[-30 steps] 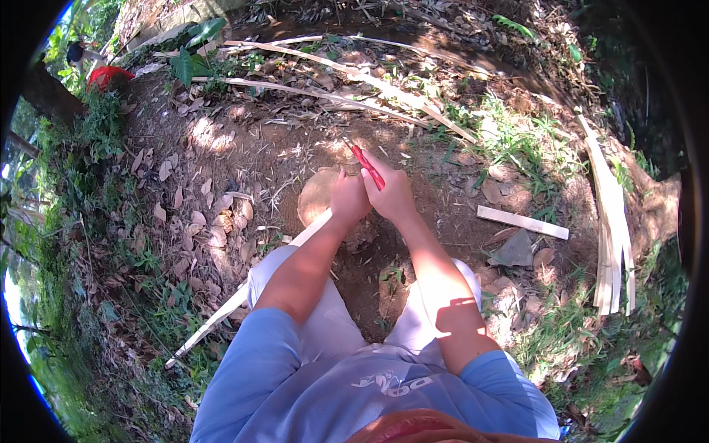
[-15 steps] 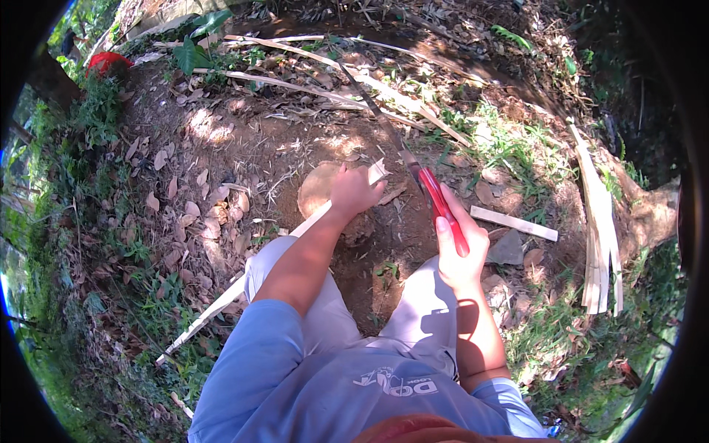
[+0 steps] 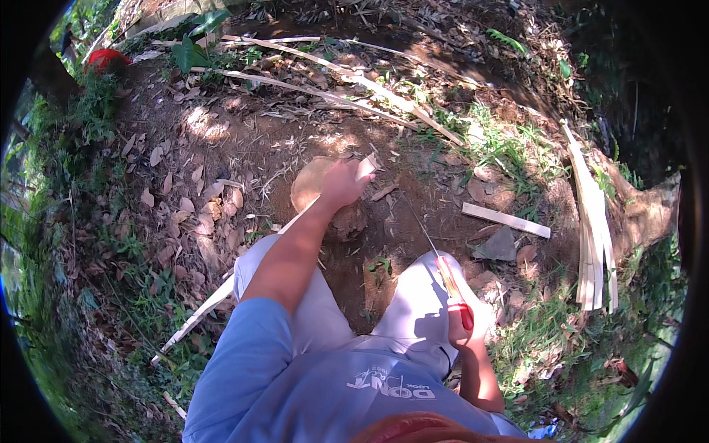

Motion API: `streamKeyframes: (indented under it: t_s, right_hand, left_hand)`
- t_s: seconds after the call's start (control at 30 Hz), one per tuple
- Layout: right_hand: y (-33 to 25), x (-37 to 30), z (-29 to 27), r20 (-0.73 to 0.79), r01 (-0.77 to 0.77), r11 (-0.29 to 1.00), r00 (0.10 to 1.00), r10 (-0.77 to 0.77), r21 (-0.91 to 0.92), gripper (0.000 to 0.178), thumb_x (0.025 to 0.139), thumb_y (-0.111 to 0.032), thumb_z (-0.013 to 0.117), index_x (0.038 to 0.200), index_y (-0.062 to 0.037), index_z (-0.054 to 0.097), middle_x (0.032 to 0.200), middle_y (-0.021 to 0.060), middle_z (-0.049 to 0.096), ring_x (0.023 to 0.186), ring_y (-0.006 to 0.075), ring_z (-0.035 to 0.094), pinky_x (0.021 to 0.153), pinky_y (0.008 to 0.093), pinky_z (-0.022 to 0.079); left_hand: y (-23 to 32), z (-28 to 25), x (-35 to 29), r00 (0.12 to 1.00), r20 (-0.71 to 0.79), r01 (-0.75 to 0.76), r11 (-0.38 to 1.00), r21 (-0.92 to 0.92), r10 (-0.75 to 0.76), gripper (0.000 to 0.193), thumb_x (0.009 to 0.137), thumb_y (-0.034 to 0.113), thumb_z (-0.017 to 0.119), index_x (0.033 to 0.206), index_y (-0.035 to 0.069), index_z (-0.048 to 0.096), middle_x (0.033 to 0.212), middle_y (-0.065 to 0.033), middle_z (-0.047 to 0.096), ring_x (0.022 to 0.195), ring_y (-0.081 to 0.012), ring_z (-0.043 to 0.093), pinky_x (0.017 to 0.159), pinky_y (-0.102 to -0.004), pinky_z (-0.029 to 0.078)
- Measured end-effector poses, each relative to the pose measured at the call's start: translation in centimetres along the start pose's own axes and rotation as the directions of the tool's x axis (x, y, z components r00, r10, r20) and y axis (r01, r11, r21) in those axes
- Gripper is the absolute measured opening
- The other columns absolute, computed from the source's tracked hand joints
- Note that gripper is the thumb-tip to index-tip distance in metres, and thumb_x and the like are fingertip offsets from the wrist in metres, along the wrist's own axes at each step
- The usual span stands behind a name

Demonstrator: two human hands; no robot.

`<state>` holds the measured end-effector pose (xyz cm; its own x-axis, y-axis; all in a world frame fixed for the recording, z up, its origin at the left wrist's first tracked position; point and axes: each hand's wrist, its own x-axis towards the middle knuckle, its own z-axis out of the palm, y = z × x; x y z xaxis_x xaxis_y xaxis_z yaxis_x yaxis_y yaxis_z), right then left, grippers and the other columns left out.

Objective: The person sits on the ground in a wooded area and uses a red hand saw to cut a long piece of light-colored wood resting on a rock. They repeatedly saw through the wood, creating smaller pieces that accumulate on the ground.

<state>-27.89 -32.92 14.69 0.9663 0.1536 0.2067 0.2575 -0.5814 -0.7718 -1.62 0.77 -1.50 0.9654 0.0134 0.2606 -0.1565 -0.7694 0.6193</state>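
My left hand (image 3: 343, 184) is closed around a long pale wooden strip (image 3: 193, 319), close to its far end. That strip slants from the ground at lower left, past my left knee, to the top of a round stump (image 3: 309, 181), where my left hand is. At my right thigh, my right hand (image 3: 478, 326) grips the red handle (image 3: 452, 286) of a long-bladed knife. Its thin blade (image 3: 422, 230) is seen almost edge-on and points up and forward, apart from the strip and the stump.
A short pale slat (image 3: 507, 220) lies to the right, beside a flat grey stone (image 3: 499, 245). Farther right is a bundle of long strips (image 3: 588, 244) near a tree root (image 3: 650, 218). More strips (image 3: 384, 92) cross the leaf-littered ground ahead. Something red (image 3: 107, 59) sits at far left.
My right hand has drawn the knife back toward my body and down, turning the blade edge-on. My left hand keeps its hold on the strip, nearly in place.
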Motion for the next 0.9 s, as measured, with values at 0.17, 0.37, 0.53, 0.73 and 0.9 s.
streamKeyframes:
  t_s: [0.17,0.37,0.53,0.73,0.9]
  right_hand:
    - [2.7,-0.6,0.3,-0.037,0.139,0.990,0.990,-0.139,-0.018,0.049,0.085,-0.011,0.066,0.131,0.0054,0.073,0.056,0.0065,0.058,0.046,0.0163,0.056,0.052,0.0316,0.047]
    - [0.3,0.1,-0.3,-0.008,-0.012,0.998,1.000,0.013,0.055,0.047,0.085,-0.011,0.067,0.129,0.0057,0.073,0.054,0.0059,0.053,0.044,0.0168,0.052,0.051,0.0333,0.045]
    - [1.5,-0.5,-0.7,-0.023,0.056,0.998,0.998,-0.056,-0.014,0.048,0.086,-0.013,0.069,0.131,0.0041,0.073,0.057,0.0069,0.057,0.046,0.0175,0.054,0.052,0.0322,0.046]
    - [2.8,-0.9,-0.7,-0.068,0.177,0.984,0.982,-0.178,-0.026,0.048,0.089,-0.014,0.071,0.132,0.0061,0.073,0.062,0.0051,0.065,0.049,0.0160,0.059,0.054,0.0303,0.049]
    - [1.7,-0.4,-0.9,-0.097,0.158,0.987,0.983,-0.155,0.021,0.048,0.092,-0.013,0.070,0.134,0.0117,0.070,0.059,0.0030,0.059,0.047,0.0128,0.052,0.053,0.0295,0.046]
  left_hand:
    - [1.1,0.0,-0.4,1.000,-0.001,-0.028,0.998,0.049,0.028,0.049,0.099,0.050,0.070,0.107,0.002,0.065,0.093,-0.0262,0.074,0.101,-0.0502,0.071,0.110,-0.0545,0.051]
    - [1.4,-0.4,-0.3,0.999,-0.020,-0.027,0.998,0.058,0.029,0.047,0.100,0.047,0.070,0.110,0.002,0.065,0.095,-0.0269,0.075,0.102,-0.0492,0.072,0.102,-0.0561,0.054]
    - [1.3,-0.2,-0.7,1.000,-0.015,-0.012,0.999,0.052,0.013,0.046,0.099,0.047,0.071,0.110,0.002,0.065,0.094,-0.0263,0.074,0.098,-0.0479,0.073,0.088,-0.0577,0.057]
    - [1.2,-0.2,-0.5,0.999,-0.034,-0.037,0.995,0.093,0.041,0.049,0.099,0.049,0.071,0.110,0.002,0.065,0.093,-0.0259,0.074,0.093,-0.0483,0.072,0.084,-0.0578,0.057]
    - [0.9,0.2,-0.5,1.000,-0.014,-0.019,0.994,0.105,0.021,0.050,0.099,0.050,0.071,0.109,0.002,0.065,0.092,-0.0262,0.074,0.095,-0.0489,0.072,0.085,-0.0581,0.057]
